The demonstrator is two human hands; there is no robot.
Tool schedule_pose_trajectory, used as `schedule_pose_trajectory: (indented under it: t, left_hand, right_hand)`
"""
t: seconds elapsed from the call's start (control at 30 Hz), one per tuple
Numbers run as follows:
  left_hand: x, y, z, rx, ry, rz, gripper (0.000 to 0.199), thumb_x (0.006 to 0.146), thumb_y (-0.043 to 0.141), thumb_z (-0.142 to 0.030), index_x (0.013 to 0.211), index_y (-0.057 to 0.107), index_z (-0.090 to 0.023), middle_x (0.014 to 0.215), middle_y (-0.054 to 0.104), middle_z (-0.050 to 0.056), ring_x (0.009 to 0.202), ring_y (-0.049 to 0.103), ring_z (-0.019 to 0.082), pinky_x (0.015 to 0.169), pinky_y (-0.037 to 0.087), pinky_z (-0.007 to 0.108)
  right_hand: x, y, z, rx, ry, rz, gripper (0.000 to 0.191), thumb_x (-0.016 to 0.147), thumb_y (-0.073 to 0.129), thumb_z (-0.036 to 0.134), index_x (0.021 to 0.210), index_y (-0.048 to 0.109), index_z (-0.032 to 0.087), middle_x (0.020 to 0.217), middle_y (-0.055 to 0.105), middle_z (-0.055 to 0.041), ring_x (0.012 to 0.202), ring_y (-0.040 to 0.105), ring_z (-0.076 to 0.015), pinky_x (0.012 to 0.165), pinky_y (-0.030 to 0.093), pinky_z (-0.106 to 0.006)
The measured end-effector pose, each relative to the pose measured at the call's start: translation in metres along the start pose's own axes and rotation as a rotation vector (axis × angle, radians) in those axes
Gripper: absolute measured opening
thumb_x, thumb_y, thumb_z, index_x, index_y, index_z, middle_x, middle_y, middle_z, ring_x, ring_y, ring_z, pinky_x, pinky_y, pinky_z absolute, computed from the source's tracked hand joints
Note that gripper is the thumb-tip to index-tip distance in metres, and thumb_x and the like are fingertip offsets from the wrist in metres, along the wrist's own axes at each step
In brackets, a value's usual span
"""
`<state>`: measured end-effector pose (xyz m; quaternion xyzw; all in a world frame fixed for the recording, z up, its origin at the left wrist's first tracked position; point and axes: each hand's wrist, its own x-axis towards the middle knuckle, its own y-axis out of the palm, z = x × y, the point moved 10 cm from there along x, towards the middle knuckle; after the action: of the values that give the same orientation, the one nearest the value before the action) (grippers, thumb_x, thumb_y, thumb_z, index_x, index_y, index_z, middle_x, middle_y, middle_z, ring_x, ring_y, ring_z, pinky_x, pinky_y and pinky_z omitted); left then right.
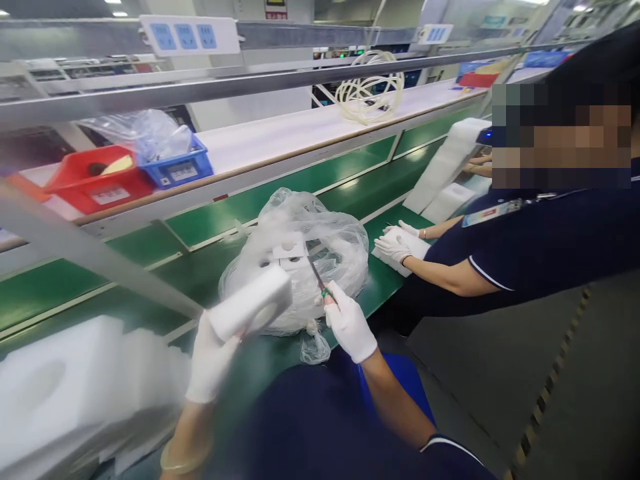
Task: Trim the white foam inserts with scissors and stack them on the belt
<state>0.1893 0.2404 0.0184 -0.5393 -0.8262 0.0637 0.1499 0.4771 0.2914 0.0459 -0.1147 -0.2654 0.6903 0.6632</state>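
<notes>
My gloved left hand grips one end of a white foam block, which is tilted and blurred by motion. A rounded hollow shows on the block's lower side. In my gloved right hand is a pair of tweezers with something green near the fingers, its tip pointing up and away. Just beyond both hands sits a large clear plastic bag with white foam pieces inside it, some with round holes. A knotted end of the bag lies toward me.
White foam blocks are stacked at the left. To the right, a co-worker's gloved hands rest on another foam piece. A red bin and a blue bin stand on the shelf above the green bench.
</notes>
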Motion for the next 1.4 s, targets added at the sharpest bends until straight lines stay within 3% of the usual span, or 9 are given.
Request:
schedule_pose_trajectory:
  t: [0.1, 0.3, 0.5, 0.67, 0.8, 0.93, 1.17, 1.4]
  left_hand:
    - [-0.006, 0.001, -0.016, 0.043, 0.100, -0.011, 0.048, 0.071, 0.071, -0.033, 0.112, 0.047, -0.021, 0.108, 0.057, 0.005, 0.100, 0.057, 0.019, 0.084, 0.050, 0.030]
    - [-0.023, 0.003, -0.042, 0.189, 0.271, -0.014, 0.041, 0.077, 0.063, -0.025, 0.116, 0.049, -0.022, 0.111, 0.057, 0.007, 0.101, 0.057, 0.019, 0.088, 0.048, 0.032]
    - [-0.037, 0.006, -0.064, 0.387, 0.505, -0.016, 0.050, 0.071, 0.061, -0.013, 0.118, 0.048, -0.021, 0.120, 0.055, 0.010, 0.109, 0.055, 0.024, 0.091, 0.046, 0.039]
    - [-0.042, 0.005, -0.069, 0.543, 0.641, -0.079, 0.052, 0.067, 0.059, -0.010, 0.117, 0.049, -0.019, 0.113, 0.057, 0.012, 0.103, 0.056, 0.027, 0.087, 0.046, 0.043]
    - [-0.035, 0.000, -0.063, 0.513, 0.597, -0.085, 0.050, 0.067, 0.058, -0.008, 0.114, 0.050, -0.020, 0.113, 0.057, 0.010, 0.103, 0.055, 0.025, 0.086, 0.047, 0.039]
    - [-0.032, 0.001, -0.057, 0.470, 0.578, -0.034, 0.046, 0.068, 0.058, -0.008, 0.112, 0.050, -0.020, 0.111, 0.056, 0.009, 0.101, 0.055, 0.024, 0.085, 0.046, 0.038]
    - [-0.023, -0.011, -0.022, 0.224, 0.252, -0.054, 0.041, 0.076, 0.062, -0.020, 0.114, 0.049, -0.022, 0.111, 0.056, 0.006, 0.101, 0.057, 0.020, 0.088, 0.046, 0.034]
    - [-0.023, -0.022, -0.022, 0.265, 0.236, -0.151, 0.038, 0.075, 0.062, -0.019, 0.111, 0.050, -0.021, 0.106, 0.058, 0.005, 0.098, 0.057, 0.019, 0.087, 0.047, 0.032]
  right_hand:
    - [-0.016, 0.017, 0.028, -0.030, -0.102, 0.119, 0.029, 0.087, 0.045, 0.027, 0.112, 0.059, 0.018, 0.096, 0.067, -0.0044, 0.087, 0.063, -0.0171, 0.078, 0.047, -0.026]
    - [-0.039, 0.062, 0.062, -0.305, -0.306, 0.176, 0.036, 0.093, 0.040, 0.029, 0.127, 0.052, 0.026, 0.106, 0.067, -0.0015, 0.089, 0.064, -0.0147, 0.078, 0.045, -0.024]
    - [-0.038, 0.080, 0.075, -0.647, -0.315, 0.263, 0.038, 0.096, 0.030, 0.035, 0.131, 0.045, 0.030, 0.088, 0.065, -0.0007, 0.071, 0.062, -0.0138, 0.054, 0.032, -0.028]
    - [-0.034, 0.088, 0.084, -0.773, -0.311, 0.281, 0.039, 0.098, 0.021, 0.034, 0.130, 0.043, 0.028, 0.086, 0.063, -0.0030, 0.068, 0.062, -0.0152, 0.052, 0.029, -0.028]
    - [-0.035, 0.097, 0.081, -0.817, -0.307, 0.347, 0.035, 0.097, 0.023, 0.032, 0.120, 0.049, 0.027, 0.081, 0.062, -0.0028, 0.065, 0.062, -0.0164, 0.049, 0.027, -0.028]
    - [-0.035, 0.098, 0.078, -0.810, -0.302, 0.361, 0.034, 0.096, 0.027, 0.032, 0.123, 0.046, 0.027, 0.082, 0.062, -0.0029, 0.065, 0.063, -0.0175, 0.049, 0.029, -0.027]
    - [-0.038, 0.105, 0.080, -0.836, -0.301, 0.376, 0.034, 0.096, 0.028, 0.031, 0.124, 0.047, 0.026, 0.080, 0.063, -0.0030, 0.064, 0.063, -0.0178, 0.050, 0.031, -0.027]
    - [-0.040, 0.125, 0.078, -0.774, -0.370, 0.361, 0.034, 0.095, 0.032, 0.031, 0.121, 0.053, 0.027, 0.080, 0.064, -0.0015, 0.062, 0.064, -0.0185, 0.051, 0.039, -0.027]
